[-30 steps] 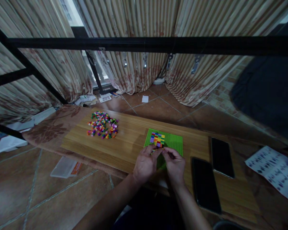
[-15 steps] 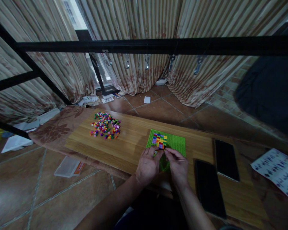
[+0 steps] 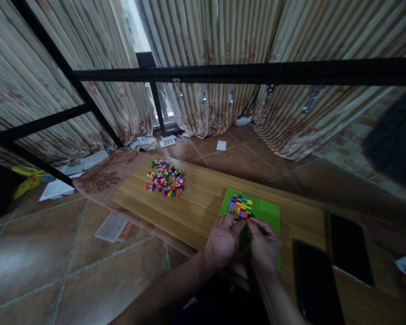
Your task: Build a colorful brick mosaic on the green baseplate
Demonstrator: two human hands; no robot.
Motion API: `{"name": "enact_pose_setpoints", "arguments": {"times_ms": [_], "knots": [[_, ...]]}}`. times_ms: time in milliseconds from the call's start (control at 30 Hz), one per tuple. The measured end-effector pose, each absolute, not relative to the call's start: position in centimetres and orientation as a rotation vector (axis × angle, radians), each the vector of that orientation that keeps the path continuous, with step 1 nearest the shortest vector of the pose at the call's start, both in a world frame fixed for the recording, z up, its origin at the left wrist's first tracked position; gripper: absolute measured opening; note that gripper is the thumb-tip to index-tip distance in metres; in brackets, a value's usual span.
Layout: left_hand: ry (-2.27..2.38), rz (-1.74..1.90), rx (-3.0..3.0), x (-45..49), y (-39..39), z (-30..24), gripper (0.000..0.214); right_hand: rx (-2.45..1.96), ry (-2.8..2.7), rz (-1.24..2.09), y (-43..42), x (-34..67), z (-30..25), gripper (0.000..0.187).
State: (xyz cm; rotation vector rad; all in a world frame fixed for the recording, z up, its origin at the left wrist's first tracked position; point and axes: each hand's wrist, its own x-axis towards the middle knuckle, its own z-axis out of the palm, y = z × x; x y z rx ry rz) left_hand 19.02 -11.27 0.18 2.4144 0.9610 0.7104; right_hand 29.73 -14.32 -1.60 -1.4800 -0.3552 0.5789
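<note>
A green studded baseplate [image 3: 265, 212] lies on the wooden board, with a patch of small coloured building bricks [image 3: 241, 205] pressed on it in rows. Both hands meet at the near edge of this patch. My left hand [image 3: 222, 239] is closed, thumb and fingertips together against the bricks. Beside it, my right hand [image 3: 266, 243] makes a pinch, its fingertips close to the left ones. Whatever lies between the fingertips is too small and dark to make out. The hands cover the near part of the baseplate.
Loose coloured bricks [image 3: 165, 178] lie heaped on the left of the wooden board [image 3: 199, 189]. Two dark phone-like slabs [image 3: 316, 280] rest at the right. A clear plastic box [image 3: 111, 227] is on the tiled floor. A black metal bar [image 3: 206, 73] crosses before striped curtains.
My view has turned left, so the whole scene sits further right. Both hands stay together at the near edge of the brick patch, with little visible change in their grip.
</note>
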Motion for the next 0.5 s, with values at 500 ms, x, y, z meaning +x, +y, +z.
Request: {"name": "enact_pose_setpoints", "arguments": {"times_ms": [500], "knots": [[0.959,0.687,2.435,18.95,-11.15,-0.2,0.035,-1.393,-0.375,0.535,-14.54,29.48,-2.53,0.028]]}}
